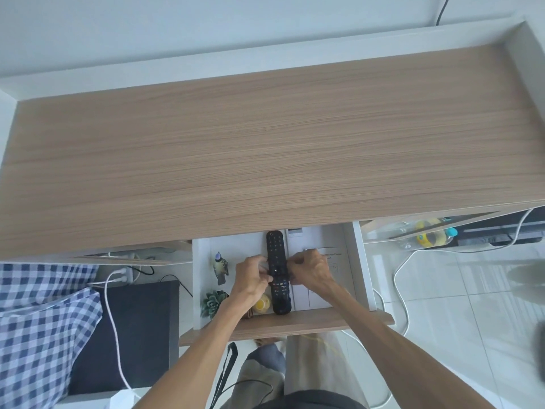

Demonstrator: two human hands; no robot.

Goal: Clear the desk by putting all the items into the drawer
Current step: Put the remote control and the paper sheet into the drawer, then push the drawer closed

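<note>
Wooden desk (265,143), open drawer (295,321), tiled floor (442,290)

the desk (265,149) top looks like light wood-grain laminate, matt, with fine straight streaks. the drawer (295,321) front shows the same grain, while its inner walls are smooth white board. the remote (277,271) is black plastic, dull on the body, with a slight sheen at the rounded near end. sheets of white paper (324,246) lie flat and matt. the bird figurine (221,267) looks glazed (ceramic or resin, hard to tell). the floor tiles (457,290) are pale and glossy, throwing reflections. the checked cloth (44,320) looks soft and woven.
</note>
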